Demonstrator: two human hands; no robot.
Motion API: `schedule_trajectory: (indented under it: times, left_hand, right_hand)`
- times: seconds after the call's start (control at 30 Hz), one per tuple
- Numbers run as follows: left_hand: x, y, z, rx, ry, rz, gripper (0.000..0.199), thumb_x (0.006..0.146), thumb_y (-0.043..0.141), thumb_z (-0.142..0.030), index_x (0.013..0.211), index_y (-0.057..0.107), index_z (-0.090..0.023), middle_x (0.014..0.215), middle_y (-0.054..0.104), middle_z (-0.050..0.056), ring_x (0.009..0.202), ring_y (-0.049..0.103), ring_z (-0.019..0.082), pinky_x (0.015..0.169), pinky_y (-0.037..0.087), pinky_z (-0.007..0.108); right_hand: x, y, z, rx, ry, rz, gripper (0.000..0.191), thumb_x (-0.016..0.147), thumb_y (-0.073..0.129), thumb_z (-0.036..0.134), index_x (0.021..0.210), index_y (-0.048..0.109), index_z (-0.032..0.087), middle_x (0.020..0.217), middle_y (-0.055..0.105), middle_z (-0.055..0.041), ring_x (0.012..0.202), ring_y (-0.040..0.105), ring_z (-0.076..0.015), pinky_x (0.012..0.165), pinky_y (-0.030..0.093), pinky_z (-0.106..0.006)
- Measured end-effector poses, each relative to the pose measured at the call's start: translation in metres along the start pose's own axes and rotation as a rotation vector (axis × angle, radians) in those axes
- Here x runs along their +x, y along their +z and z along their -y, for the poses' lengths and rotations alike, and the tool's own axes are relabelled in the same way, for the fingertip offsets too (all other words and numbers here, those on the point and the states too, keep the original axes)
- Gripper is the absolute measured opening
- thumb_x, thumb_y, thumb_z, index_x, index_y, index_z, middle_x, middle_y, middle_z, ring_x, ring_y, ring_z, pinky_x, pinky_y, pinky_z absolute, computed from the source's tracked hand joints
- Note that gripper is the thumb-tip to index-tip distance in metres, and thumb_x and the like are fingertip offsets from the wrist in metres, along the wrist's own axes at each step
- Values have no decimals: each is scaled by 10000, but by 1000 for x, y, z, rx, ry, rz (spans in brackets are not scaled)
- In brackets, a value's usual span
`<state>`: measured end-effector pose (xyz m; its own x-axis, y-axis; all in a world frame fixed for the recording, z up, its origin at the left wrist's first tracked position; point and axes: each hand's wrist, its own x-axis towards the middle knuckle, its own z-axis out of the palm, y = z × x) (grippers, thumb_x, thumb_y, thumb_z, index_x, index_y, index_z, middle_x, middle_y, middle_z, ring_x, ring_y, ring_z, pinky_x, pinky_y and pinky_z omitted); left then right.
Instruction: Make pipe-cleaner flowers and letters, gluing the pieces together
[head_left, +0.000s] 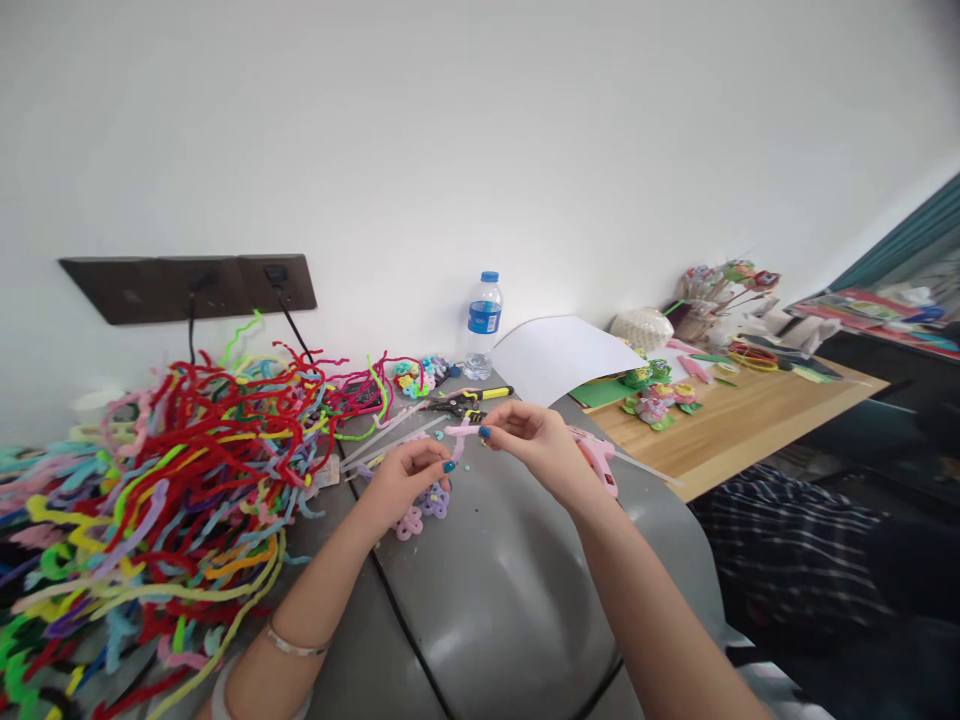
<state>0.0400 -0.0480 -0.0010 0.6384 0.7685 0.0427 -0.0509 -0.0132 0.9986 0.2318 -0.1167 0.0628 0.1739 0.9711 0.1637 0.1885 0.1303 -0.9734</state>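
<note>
A light pink pipe cleaner (462, 431), bent into a small piece, spans the gap between my two hands above the grey table. The fingers of my right hand (529, 440) pinch its right end. Its lower end is pinched by my left hand (415, 478), thumb against fingers. Below and behind my left hand lie a purple pipe-cleaner flower (435, 501) and a pink one (409, 523). Partly hidden by my right forearm is a pink glue gun (600, 458). Pliers with yellow-and-black handles (469, 400) rest just beyond my hands.
A big tangled heap of coloured pipe cleaners (195, 470) covers the table's left side. A water bottle (484, 325) stands by the wall, beside white paper (566, 355). Paper flowers (660, 403) lie on a wooden board (720, 425) at right. Plaid fabric (787, 550) shows at lower right.
</note>
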Motion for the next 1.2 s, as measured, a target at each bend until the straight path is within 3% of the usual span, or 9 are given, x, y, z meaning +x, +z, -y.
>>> schedule_trajectory:
  times: [0.37, 0.6, 0.7, 0.83, 1.03, 1.2]
  left_hand:
    - [-1, 2, -3, 21, 15, 4, 348, 730, 743, -475, 829, 651, -155, 590, 650, 0, 526, 507, 101, 525, 360, 212]
    - [1, 2, -10, -101, -93, -188, 356, 621, 803, -450, 728, 637, -153, 522, 616, -19, 495, 486, 85, 482, 322, 192]
    - [2, 0, -12, -181, -128, -279, 351, 584, 815, -428, 700, 634, -151, 522, 605, -28, 463, 437, 61, 455, 285, 183]
    - [2, -2, -13, -281, -133, -329, 347, 572, 816, -418, 653, 603, -155, 530, 571, -48, 444, 395, 39, 449, 291, 176]
    - [2, -4, -11, -342, -127, -338, 353, 543, 831, -388, 631, 575, -162, 511, 523, -67, 433, 380, 33, 440, 289, 177]
    - [3, -5, -10, -348, -129, -350, 337, 559, 824, -371, 661, 582, -161, 516, 522, -69, 439, 391, 35, 439, 288, 173]
  right_hand:
    - [-4, -2, -1, 9, 6, -22, 135, 719, 733, 301, 758, 675, 185, 731, 676, -14, 684, 609, -153, 668, 490, -293]
    - [-2, -1, -11, 58, -4, -64, 227, 746, 731, 362, 864, 624, 201, 784, 679, -26, 714, 639, -169, 689, 527, -319]
    - [1, 0, -27, -94, -8, -90, 208, 834, 621, 382, 932, 605, 200, 785, 689, -34, 701, 646, -179, 646, 513, -311]
    - [7, 15, -49, -396, -61, -17, 107, 830, 586, 237, 860, 676, 189, 828, 710, -45, 711, 616, -179, 671, 477, -306]
    - [12, 48, -65, -502, -91, 66, 138, 702, 687, 60, 724, 707, 194, 748, 614, -18, 721, 545, -180, 699, 403, -293]
    - [9, 44, -68, -494, -77, 21, 146, 706, 643, 55, 661, 643, 194, 726, 617, -14, 715, 531, -176, 684, 375, -281]
